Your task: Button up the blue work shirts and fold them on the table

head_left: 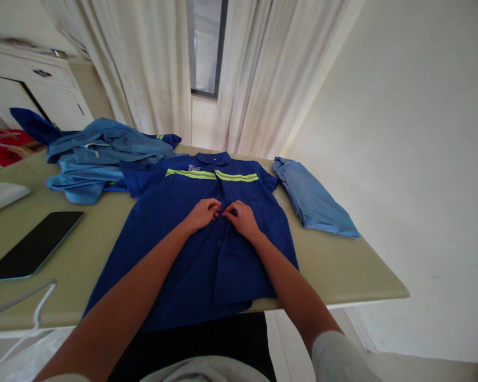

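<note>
A blue shirt (191,265) lies on the table (338,270), right in front of the person. Its front is up, and its collar (214,158) points away, toward the curtains (143,63). A bright yellow and gray stripe (191,174) goes across the chest, with small white writing (194,167) just above it on one side.

Both hands are at the middle of the shirt, below the stripe, close to each other. The left hand (204,214) has its fingers curled in, nearly closed, and they pinch the front edge of the shirt. The right hand (242,218) has its thumb and finger tips close together, and they pinch the cloth there too. I can't tell if there is a button between the fingers.

Past the left sleeve side sits a messy pile of clothes (111,143), light blue and dark blue, and it touches the shirt. On the other side, a light blue folded cloth (314,201) lies near the shirt's short sleeve. A flat black tablet (35,244) and a white cord (37,313) are on the left part of the table.
</note>
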A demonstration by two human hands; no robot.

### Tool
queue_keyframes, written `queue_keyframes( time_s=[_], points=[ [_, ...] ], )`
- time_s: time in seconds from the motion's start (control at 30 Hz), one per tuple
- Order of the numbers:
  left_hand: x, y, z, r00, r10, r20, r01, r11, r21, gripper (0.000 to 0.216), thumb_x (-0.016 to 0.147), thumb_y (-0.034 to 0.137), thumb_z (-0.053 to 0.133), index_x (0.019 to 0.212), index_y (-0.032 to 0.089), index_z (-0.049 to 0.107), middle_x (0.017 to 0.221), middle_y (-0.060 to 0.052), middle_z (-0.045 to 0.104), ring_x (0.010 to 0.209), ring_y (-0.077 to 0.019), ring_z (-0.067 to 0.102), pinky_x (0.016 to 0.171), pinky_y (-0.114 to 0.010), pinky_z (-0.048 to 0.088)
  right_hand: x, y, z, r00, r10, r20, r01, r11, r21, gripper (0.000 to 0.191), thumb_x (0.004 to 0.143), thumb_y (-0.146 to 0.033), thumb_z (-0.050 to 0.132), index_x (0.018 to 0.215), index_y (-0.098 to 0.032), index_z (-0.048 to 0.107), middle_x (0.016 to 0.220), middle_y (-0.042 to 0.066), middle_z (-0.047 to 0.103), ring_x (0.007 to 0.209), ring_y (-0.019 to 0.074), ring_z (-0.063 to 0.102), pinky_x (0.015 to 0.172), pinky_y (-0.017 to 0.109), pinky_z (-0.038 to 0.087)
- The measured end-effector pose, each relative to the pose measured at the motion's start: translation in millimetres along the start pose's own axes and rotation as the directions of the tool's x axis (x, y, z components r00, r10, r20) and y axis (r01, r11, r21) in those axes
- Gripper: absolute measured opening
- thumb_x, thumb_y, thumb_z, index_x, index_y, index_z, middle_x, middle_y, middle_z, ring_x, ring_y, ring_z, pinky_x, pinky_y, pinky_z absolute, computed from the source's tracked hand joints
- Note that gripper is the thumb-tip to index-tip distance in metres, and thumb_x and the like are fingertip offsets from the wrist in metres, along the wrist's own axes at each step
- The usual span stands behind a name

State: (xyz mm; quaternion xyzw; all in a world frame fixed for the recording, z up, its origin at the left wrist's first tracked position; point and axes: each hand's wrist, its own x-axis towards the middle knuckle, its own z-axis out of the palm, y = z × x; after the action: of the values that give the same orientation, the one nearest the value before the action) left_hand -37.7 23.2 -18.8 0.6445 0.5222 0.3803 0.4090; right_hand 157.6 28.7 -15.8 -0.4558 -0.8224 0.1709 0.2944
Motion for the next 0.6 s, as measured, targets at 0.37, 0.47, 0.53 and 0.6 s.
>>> queue_keyframes(
  time_s=[0.37,0.47,0.53,0.6],
  points=[
    [-31,31,-11,0.873,-0.249,0.419,0.256,0.966,0.039,0.018,0.082,0.034,0.067,0.082,0.016,0.070,0.075,-0.006,0.075,0.068,-0.0190,0.073,0.062,-0.028,0.059,-13,-35,-41,0.853,-0.370,0.368,0.380,0.924,0.049,0.012,0.087,-0.012,0.073,0.094,-0.022,0.072,0.099,0.001,0.068,0.098,0.0183,0.061,0.094,0.033,0.038],
    [-33,33,-13,0.824,-0.283,0.491,0.304,0.952,0.038,0.011,0.078,0.026,0.066,0.076,0.016,0.072,0.071,-0.007,0.076,0.066,-0.0193,0.074,0.063,-0.028,0.060,-16,-41,-39,0.791,-0.324,0.520,0.327,0.941,0.089,0.007,0.089,-0.017,0.076,0.092,-0.021,0.072,0.084,-0.003,0.071,0.083,0.0153,0.064,0.086,0.029,0.039],
    [-34,33,-13,0.817,-0.276,0.506,0.309,0.951,0.019,0.008,0.076,0.024,0.067,0.075,0.017,0.072,0.072,-0.007,0.077,0.067,-0.0192,0.075,0.062,-0.027,0.060,-16,-43,-39,0.772,-0.272,0.575,0.285,0.956,0.069,0.010,0.090,-0.029,0.080,0.088,-0.021,0.073,0.078,-0.004,0.070,0.074,0.0139,0.063,0.077,0.027,0.038],
    [-34,34,-13,0.826,-0.274,0.493,0.313,0.950,0.002,0.007,0.075,0.024,0.070,0.073,0.018,0.069,0.071,-0.006,0.077,0.067,-0.0189,0.075,0.061,-0.025,0.059,-16,-44,-40,0.764,-0.245,0.597,0.278,0.960,0.038,0.017,0.087,-0.037,0.083,0.085,-0.022,0.075,0.072,-0.004,0.069,0.068,0.0132,0.061,0.070,0.026,0.036]
  ],
)
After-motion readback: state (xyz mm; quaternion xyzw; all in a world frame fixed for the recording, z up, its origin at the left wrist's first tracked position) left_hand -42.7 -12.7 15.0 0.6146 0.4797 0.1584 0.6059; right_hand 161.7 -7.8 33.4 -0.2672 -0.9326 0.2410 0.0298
